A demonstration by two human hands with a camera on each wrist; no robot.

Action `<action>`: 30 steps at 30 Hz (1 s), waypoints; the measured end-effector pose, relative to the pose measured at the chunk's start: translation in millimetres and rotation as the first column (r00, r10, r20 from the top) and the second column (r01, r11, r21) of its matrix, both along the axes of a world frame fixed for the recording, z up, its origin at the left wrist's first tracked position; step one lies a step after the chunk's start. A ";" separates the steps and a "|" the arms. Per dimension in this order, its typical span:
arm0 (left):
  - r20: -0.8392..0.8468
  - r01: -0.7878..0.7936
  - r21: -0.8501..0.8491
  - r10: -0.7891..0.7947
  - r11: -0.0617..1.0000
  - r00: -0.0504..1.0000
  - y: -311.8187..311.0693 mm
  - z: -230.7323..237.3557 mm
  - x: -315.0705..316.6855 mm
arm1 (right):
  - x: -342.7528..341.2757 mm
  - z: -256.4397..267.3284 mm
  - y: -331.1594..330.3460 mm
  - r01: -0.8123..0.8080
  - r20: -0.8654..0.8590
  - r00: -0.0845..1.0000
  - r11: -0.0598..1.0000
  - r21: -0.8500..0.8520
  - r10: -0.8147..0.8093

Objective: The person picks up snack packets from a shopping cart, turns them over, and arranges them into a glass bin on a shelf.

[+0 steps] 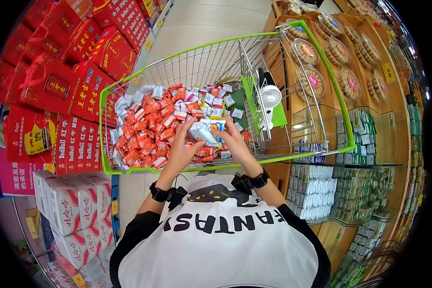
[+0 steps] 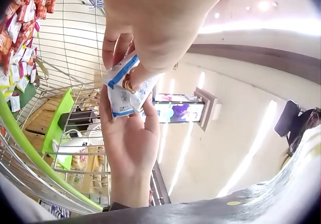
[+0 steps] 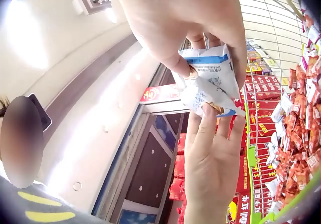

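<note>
Pinching a white-and-blue packet (image 1: 202, 131) between bent fingers and thumbs, my left hand (image 1: 183, 144) and right hand (image 1: 238, 145) both gripping | packet: I'm holding it above the trolley's heap; its long axis is running crosswise, hand to hand; its brown picture is facing up, toward my right | green-rimmed trolley (image 1: 102, 110): holding heaped orange packets (image 1: 146, 126) and pale packets (image 1: 153, 92); a white fan (image 1: 271, 97) is sitting at its right end

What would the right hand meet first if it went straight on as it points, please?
Past the packet it holds, probably the heap of small packs in the cart, though depth is unclear.
</note>
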State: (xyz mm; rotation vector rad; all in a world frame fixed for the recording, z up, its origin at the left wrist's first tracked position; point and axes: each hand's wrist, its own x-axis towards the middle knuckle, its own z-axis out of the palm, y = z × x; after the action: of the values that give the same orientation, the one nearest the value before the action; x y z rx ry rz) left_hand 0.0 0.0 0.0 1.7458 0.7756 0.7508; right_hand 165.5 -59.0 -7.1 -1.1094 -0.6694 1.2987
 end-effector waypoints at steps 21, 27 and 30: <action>0.016 -0.083 -0.125 0.086 0.989 0.996 33.9 -11.9 32.7 | 19.9 -22.6 -8.2 0.215 -0.136 0.970 0.973 0.090 -0.202; -0.067 0.059 -0.138 -0.069 0.989 0.995 15.7 -3.5 50.6 | 26.9 -7.6 -35.8 0.245 -0.175 0.958 0.966 0.078 -0.229; -0.149 0.050 -0.122 -0.068 0.991 0.987 1.3 -2.9 55.3 | 35.0 -8.1 -50.6 0.169 -0.083 0.984 0.979 0.112 -0.160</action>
State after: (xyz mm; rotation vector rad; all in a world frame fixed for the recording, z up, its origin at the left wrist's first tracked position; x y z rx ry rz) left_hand 55.3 1.3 -2.9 1.7254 0.8504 0.5250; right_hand 200.5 -109.6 -15.2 -0.9941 -0.5802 1.1377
